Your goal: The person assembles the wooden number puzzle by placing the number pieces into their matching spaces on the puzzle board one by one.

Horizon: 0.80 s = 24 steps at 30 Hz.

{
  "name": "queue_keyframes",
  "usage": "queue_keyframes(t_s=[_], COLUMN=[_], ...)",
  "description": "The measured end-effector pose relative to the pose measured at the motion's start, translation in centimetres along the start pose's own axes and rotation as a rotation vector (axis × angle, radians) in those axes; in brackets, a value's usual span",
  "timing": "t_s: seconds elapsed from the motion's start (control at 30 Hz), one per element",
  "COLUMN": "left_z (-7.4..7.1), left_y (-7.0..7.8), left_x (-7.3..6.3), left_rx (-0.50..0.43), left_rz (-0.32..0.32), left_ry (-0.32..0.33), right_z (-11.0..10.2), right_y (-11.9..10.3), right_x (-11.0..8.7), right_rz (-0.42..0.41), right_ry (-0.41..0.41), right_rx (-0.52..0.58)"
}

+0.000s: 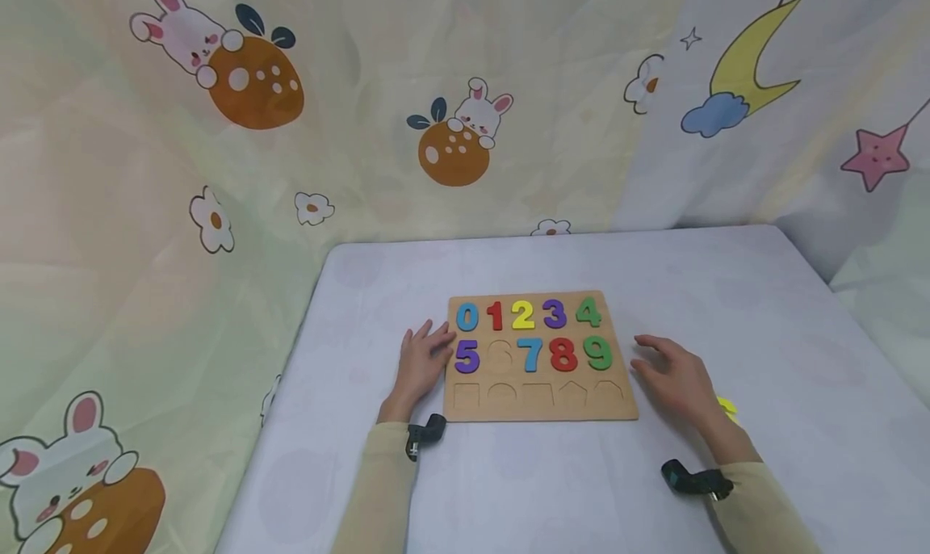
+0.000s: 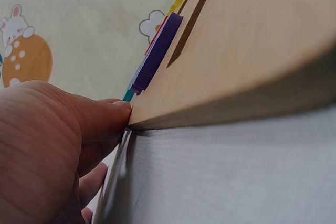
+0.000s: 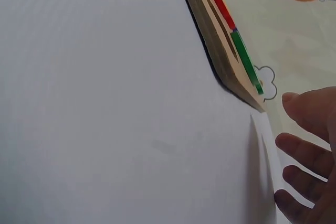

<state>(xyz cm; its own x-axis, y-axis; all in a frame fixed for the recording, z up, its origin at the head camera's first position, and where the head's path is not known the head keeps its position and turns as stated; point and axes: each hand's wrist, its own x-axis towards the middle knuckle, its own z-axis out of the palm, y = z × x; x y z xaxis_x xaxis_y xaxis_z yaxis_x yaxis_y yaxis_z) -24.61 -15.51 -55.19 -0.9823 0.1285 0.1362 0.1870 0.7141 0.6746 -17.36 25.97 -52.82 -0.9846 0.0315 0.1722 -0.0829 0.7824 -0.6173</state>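
A wooden number puzzle board (image 1: 538, 409) lies flat on the table. Coloured digits 0 to 5 and 7 to 9 sit in it; the outlined spot between the purple 5 (image 1: 467, 357) and the blue 7 (image 1: 529, 354) holds no piece. My left hand (image 1: 421, 364) touches the board's left edge with thumb and fingertips, beside the 5. To the right of the board, my right hand (image 1: 676, 380) is held with fingers loosely bent and nothing in them. A yellow piece (image 1: 727, 409) lies by the right wrist, mostly hidden behind it.
Along the board's bottom row run several outlined shapes. The table has a white cloth (image 1: 523, 489). Behind and to the left hangs a curtain (image 1: 349, 118) printed with rabbits and flowers. Each wrist carries a small black camera, such as the right one (image 1: 693, 481).
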Motion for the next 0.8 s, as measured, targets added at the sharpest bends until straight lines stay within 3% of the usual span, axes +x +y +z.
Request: queue_keyframes(t_s=[0.8], left_z=[0.0], left_y=[-0.1], left_x=[0.0], left_rx=[-0.011], left_rz=[-0.001], left_ry=[-0.005], right_z=[-2.9], right_y=[2.5], right_x=[-4.5], right_rz=[0.071], right_ry=[-0.019], right_rx=[-0.093])
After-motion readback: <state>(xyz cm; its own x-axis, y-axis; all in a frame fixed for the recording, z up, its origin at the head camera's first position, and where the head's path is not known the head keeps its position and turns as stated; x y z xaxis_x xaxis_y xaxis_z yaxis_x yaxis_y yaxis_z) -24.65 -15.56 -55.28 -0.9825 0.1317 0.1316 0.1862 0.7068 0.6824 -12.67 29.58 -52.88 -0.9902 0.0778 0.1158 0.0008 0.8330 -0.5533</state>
